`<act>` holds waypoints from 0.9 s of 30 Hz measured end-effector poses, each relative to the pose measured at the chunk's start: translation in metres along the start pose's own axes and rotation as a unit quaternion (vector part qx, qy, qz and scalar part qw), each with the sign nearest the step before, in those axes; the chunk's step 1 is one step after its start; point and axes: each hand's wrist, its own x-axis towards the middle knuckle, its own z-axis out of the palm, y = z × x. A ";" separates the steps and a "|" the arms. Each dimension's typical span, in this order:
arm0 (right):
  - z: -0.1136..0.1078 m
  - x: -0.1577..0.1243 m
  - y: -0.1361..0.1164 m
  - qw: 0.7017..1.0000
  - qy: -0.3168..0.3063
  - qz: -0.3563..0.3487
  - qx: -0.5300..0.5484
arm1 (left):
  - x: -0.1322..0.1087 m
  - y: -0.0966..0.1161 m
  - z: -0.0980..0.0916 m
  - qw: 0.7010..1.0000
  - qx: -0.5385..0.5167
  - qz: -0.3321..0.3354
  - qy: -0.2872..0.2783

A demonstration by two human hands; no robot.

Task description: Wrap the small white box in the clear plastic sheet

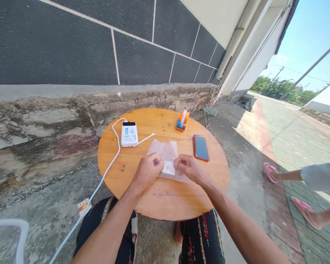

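Fingers of the left hand [148,170] and right hand [189,168] are curled, pinching the clear plastic pouch [165,149] on either side of a small pink-printed label [169,168]. The pouch lies flat at the centre of the round table [165,201]. Whether the label is inside it cannot be told. The tape dispenser [183,120] stands untouched at the far right, the phone [200,147] to the right and the power bank [129,134] at the far left.

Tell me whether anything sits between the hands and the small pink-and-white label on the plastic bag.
Nothing visible does. The left hand and right hand both rest on the plastic bag, fingertips at the label. The phone, power bank and tape dispenser lie clear of them.
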 end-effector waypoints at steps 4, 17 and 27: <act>0.003 0.000 0.005 1.000 0.002 0.001 0.001 | 0.001 0.001 0.000 1.000 -0.007 -0.005 -0.006; 0.006 0.001 0.010 0.999 0.007 -0.030 0.021 | 0.002 0.000 0.000 1.000 0.007 0.000 0.006; 0.007 0.002 0.006 0.999 0.017 -0.008 0.039 | -0.005 0.006 -0.007 0.981 0.081 0.142 0.106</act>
